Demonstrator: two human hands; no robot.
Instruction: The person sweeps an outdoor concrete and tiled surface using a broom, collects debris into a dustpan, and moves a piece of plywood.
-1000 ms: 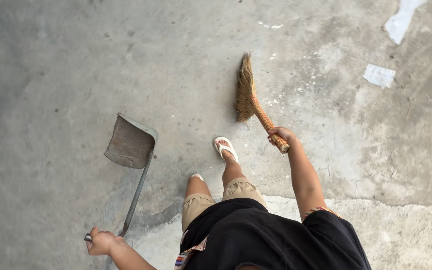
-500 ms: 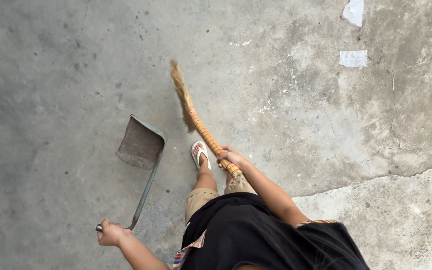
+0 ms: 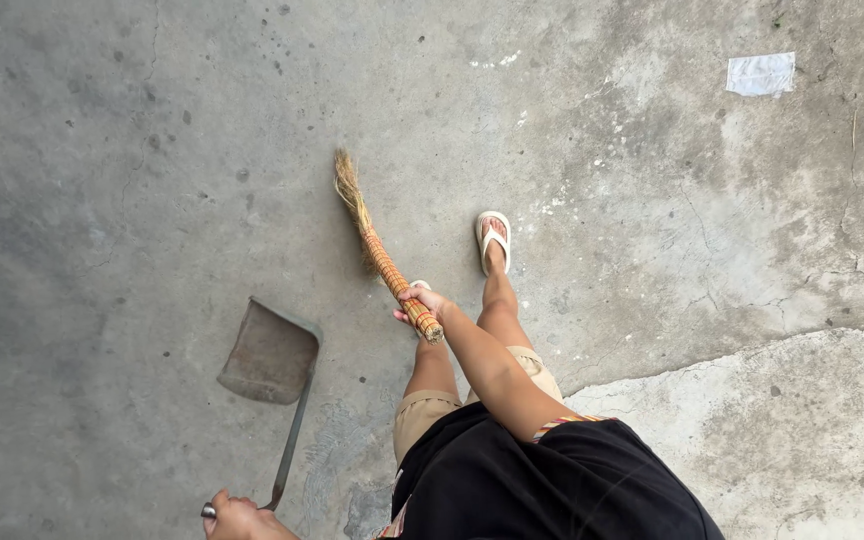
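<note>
- I see the broom (image 3: pixel 377 250) held slanted over the concrete floor (image 3: pixel 152 150); its straw head is up and to the left, low near the floor, and its wrapped handle comes down to the right hand (image 3: pixel 420 305).
- The right hand has its fingers closed around the low end of the handle — a firm grip.
- The dustpan (image 3: pixel 270 352) is left of the broom and apart from it, with its flat metal scoop facing up.
- The left hand (image 3: pixel 237 520), at the bottom edge, is closed around the top of the dustpan's long thin handle.
- One sandal (image 3: pixel 493 238) is just right of the broom — the foot is stepped forward.
- A white paper scrap (image 3: pixel 760 73) lies far off at the top right.
</note>
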